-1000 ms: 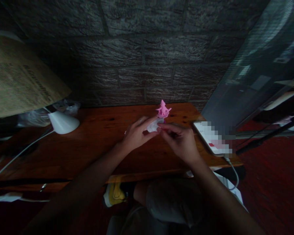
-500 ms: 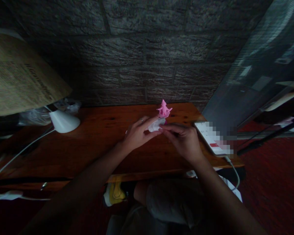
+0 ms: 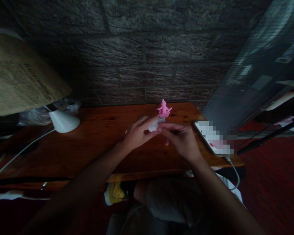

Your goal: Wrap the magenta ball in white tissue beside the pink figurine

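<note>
A crumpled white piece, like tissue or thin wrapping (image 3: 155, 124), is held between the thumb and fingers of my left hand (image 3: 137, 133). A ring is on one of its fingers. My right hand (image 3: 183, 138) pinches with thumb and forefinger at the right edge of the white piece, by the tip of my left thumb. Just beyond my left fingertips stands a small pink figure (image 3: 164, 109) with a pointed top and arms sticking out sideways. Its lower part is hidden, so I cannot tell whether a finger touches it.
The wooden table (image 3: 100, 127) runs along a dark stone wall (image 3: 147, 52). On the left stands a lamp with a white base (image 3: 64, 120) and a paper shade (image 3: 22, 75). A phone (image 3: 212, 137) with a charging cable (image 3: 235, 169) lies at the right edge.
My right hand has shifted slightly left and its pinch has moved over the edge of the white piece. One of its lower fingers now shows beneath. The left hand and pink figure look unmoved.
</note>
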Tool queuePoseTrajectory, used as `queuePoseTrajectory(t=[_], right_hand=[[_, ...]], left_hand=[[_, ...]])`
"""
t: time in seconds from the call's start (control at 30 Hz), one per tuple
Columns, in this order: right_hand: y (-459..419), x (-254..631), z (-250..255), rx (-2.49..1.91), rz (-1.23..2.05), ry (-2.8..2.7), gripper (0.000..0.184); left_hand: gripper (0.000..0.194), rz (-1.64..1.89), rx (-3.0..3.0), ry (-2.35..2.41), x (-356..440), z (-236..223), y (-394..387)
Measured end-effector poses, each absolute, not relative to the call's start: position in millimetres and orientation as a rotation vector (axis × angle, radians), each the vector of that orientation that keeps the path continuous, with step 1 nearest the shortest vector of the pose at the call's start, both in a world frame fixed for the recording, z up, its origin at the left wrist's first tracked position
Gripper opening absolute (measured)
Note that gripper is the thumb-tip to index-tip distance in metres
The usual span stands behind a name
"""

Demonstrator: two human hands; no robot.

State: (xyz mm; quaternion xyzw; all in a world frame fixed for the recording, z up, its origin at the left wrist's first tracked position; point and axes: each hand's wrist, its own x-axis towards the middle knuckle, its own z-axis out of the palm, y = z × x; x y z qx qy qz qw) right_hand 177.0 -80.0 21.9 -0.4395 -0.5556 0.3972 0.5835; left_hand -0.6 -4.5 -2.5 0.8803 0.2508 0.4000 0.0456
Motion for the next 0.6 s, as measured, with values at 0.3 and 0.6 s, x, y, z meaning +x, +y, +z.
queuePoseTrajectory(t=[0.3,0.6], right_hand=[[-80.5,175.3,25.2,-1.027,0.945,-1.286,0.020],[-79.0,170.9,22.8,-1.046,0.976,-1.294,0.023]], left_hand=[[0.055,1.234,2.700,0.769,-0.6,-2.1,-5.4],[0.057,1.228,2.736,0.779,0.0,-5.1,-4.4]])
